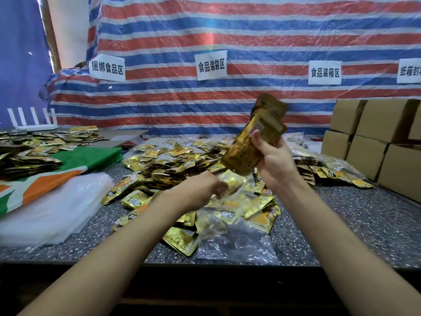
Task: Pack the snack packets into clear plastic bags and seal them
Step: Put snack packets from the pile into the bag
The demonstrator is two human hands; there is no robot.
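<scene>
We see spare bags (52, 213) stacked at the counter's (364, 220) left. Our left hand (200, 190) seems to pinch the mouth of a clear bag (237, 242) lying over loose packets (173, 165). Our right hand (275, 165) grips a raised bundle (250, 147) of packets. Boxes (373, 142) stand at the right.

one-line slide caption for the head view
Right hand grips a stack of snack packets; left hand pinches a clear plastic bag

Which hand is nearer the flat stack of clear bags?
Left. The left hand is right of the stack of clear bags, pinching a clear bag; the right hand is farther right, raised, gripping a bundle of packets.
</scene>
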